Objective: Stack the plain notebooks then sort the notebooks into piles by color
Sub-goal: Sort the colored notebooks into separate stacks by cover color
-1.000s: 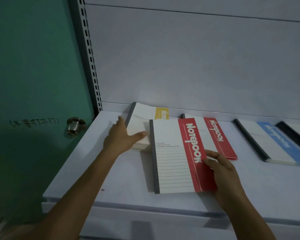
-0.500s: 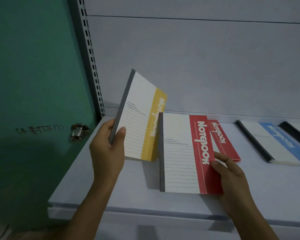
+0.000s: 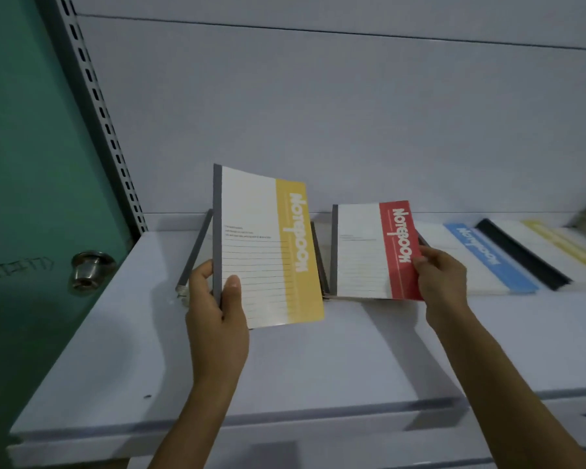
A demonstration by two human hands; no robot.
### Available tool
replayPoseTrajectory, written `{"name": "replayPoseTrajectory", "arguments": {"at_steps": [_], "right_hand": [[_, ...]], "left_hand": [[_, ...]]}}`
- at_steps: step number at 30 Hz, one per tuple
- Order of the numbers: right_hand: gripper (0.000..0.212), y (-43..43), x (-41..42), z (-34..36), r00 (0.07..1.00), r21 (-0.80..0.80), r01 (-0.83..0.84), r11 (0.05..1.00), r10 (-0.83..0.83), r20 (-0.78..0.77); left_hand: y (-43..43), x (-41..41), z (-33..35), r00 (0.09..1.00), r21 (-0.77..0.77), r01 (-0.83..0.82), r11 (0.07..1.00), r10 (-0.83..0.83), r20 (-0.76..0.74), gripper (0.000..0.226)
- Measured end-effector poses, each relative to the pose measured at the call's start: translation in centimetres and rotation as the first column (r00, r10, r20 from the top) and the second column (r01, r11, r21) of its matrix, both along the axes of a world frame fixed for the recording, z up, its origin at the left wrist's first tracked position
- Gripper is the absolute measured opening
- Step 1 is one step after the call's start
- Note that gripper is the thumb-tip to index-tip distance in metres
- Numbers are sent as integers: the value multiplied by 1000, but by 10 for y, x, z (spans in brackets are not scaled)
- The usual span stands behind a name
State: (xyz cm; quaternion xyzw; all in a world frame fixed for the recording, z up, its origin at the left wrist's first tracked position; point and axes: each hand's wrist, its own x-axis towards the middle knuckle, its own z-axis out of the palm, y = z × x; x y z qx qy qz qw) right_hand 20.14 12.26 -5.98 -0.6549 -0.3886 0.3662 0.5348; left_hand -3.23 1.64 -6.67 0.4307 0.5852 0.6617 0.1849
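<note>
Left hand (image 3: 214, 313): fingers and thumb grip the grey spine of a white lined notebook with yellow band (image 3: 268, 248), held upright above the white shelf (image 3: 318, 360).
White lined notebook with red band and grey spine (image 3: 372, 252): tilted up over the shelf, its right edge pinched by the fingers of the right hand (image 3: 444, 282).
White notebook with blue band (image 3: 487, 262): lies flat on the shelf, just right of that hand.

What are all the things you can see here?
Yellow notebook: one, white and yellow, held up, left.
Red notebook: one, white and red, held up, middle.
Blue notebook: one, white and blue, flat on shelf, right.
Black-spined notebook: one, yellow stripe, far right.
Pile: one, grey spine, behind yellow notebook.
Shelf: one, white.
Door: one, green, left.
Knob: one, silver, on door.
Left hand: grips yellow notebook's spine.
Right hand: pinches red notebook's edge.
</note>
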Motion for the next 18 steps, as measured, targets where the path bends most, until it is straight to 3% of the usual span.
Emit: {"name": "replayPoseTrajectory", "arguments": {"at_steps": [3,5,10,18], "right_hand": [[31,23,-5,-9,978,-26,-44,999,49,202],[30,29,-11,-18,922,-10,-42,999,42,384],[29,35,-24,-36,762,9,-77,997,53,645],[29,42,-8,-30,822,-37,-124,992,123,556]], "left_hand": [[0,2,-5,1000,-27,9,1000,-9,5,21],[-2,5,-7,999,-32,36,999,-36,4,21],[-2,10,-10,997,-39,78,996,-77,9,20],[13,39,-8,989,-18,135,991,-133,69,21]]}}
